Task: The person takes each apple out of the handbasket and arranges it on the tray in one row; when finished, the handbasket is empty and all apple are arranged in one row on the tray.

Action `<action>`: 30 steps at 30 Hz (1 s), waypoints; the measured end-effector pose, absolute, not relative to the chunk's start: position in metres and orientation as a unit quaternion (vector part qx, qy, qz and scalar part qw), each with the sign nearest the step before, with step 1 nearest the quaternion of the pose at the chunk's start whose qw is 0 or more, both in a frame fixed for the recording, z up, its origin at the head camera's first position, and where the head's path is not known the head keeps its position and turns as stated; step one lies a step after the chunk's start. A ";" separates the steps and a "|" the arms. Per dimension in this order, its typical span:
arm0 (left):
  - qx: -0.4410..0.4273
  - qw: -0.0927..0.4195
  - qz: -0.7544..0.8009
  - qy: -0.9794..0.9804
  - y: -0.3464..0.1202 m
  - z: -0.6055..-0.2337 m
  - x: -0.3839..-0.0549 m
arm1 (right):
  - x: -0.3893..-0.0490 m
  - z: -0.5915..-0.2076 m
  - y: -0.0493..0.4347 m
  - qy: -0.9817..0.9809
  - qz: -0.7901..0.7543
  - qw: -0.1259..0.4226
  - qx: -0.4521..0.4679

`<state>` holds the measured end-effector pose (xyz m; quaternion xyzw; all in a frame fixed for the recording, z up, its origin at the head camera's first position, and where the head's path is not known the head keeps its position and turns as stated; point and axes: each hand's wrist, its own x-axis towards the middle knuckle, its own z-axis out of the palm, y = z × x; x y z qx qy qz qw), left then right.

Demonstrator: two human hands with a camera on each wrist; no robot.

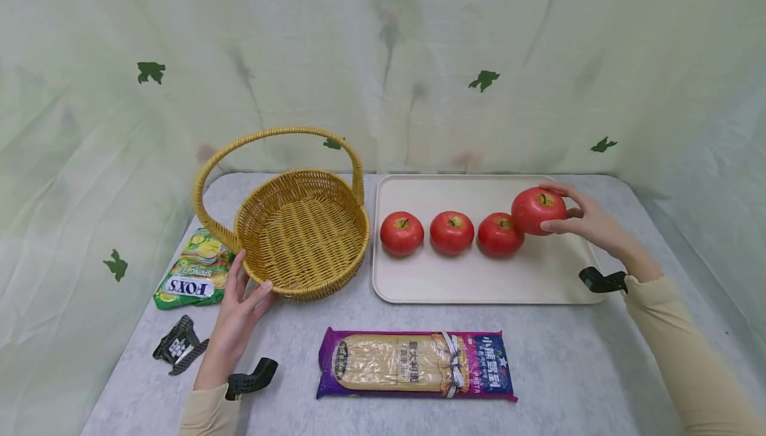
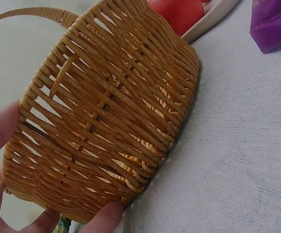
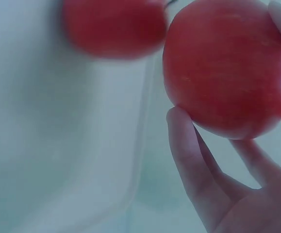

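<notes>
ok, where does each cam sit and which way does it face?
Head: worn on the head, looks forward and down at basket, tray, both hands and sleeves.
Left wrist: beside the basket wall; left hand fingers show.
Right wrist: under right hand, facing held tomato.
Shared: head and right wrist both show that tomato.

Woven wicker basket point(image 1: 302, 233), glossy smooth apple point(image 1: 538, 210), matt tray point(image 1: 479, 283)
</notes>
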<state>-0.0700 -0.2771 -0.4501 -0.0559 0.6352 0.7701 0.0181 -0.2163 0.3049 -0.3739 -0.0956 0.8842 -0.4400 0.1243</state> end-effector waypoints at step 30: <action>-0.065 0.021 0.764 0.642 -0.276 -0.448 -0.070 | -0.196 -0.419 0.345 0.898 -0.417 0.128 -0.053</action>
